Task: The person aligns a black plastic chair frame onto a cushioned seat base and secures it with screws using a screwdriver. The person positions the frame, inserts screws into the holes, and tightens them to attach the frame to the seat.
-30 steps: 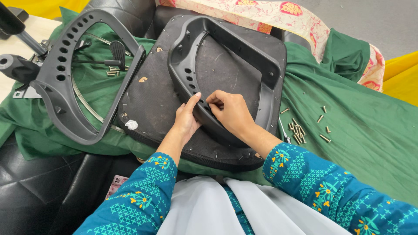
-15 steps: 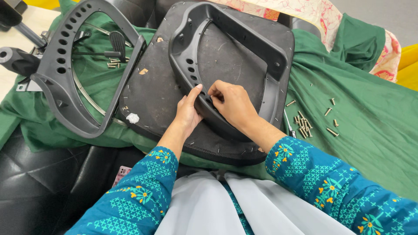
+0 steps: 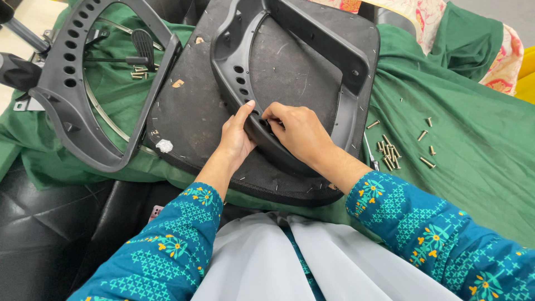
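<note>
An upturned black chair seat [image 3: 189, 111] lies on a green cloth [image 3: 473, 161], with a black plastic frame [image 3: 345, 61] on top of it. My left hand [image 3: 235, 139] rests flat against the frame's near left edge, fingers together, thumb up along the plastic. My right hand [image 3: 295, 131] sits on the frame's lower bar, its fingertips pinched at a hole there; what they pinch is hidden. Both sleeves are teal with a patterned print.
A second perforated black frame [image 3: 67, 95] lies at the left on the cloth. Several metal screws [image 3: 390, 150] lie loose at the right, a few more [image 3: 138, 72] at the upper left. Black cushions [image 3: 44, 223] are at the lower left. Floral fabric [image 3: 501, 61] lies at the far right.
The view has shifted, so the seat sits higher and further right in the frame. Both hands stay on the frame's lower bar with little change.
</note>
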